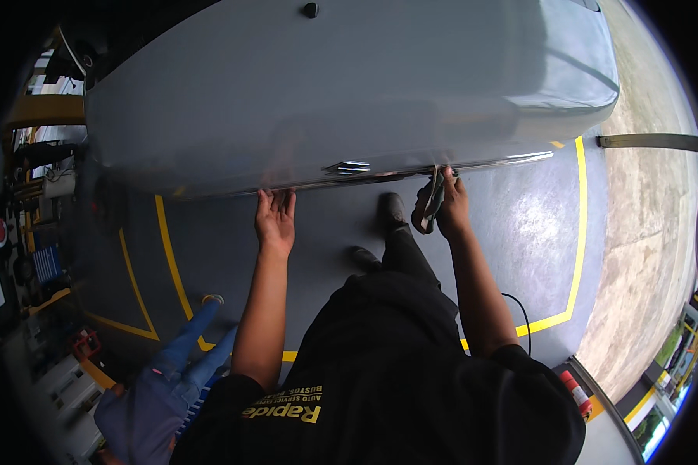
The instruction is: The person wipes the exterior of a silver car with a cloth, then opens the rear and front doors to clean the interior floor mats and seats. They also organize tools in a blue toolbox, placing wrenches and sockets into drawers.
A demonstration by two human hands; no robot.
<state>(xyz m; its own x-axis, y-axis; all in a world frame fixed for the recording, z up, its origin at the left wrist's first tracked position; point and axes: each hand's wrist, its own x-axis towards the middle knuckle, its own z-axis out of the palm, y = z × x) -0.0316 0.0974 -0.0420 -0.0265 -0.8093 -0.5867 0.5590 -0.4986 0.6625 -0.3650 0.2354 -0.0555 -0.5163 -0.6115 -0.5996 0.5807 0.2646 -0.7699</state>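
Note:
A grey car hood (326, 85) fills the upper view, with a chrome strip (512, 160) and a chrome emblem (347, 167) along its near edge. My left hand (275, 221) is palm up, its fingers stretched out and slightly apart, with the fingertips at the hood's near edge left of the emblem. Whether they reach under the edge is hidden. Right of the emblem, my right hand (453, 203) is closed on a crumpled dark cloth (426, 203), which hangs down from the fingers. Its fingertips are up against the chrome strip.
Yellow lines (578, 232) mark the grey floor around me. A person in blue jeans (186, 341) is at the lower left, near shelves and equipment. A black cable (528, 318) curves beside my right arm. A red and white object (576, 394) stands at the lower right.

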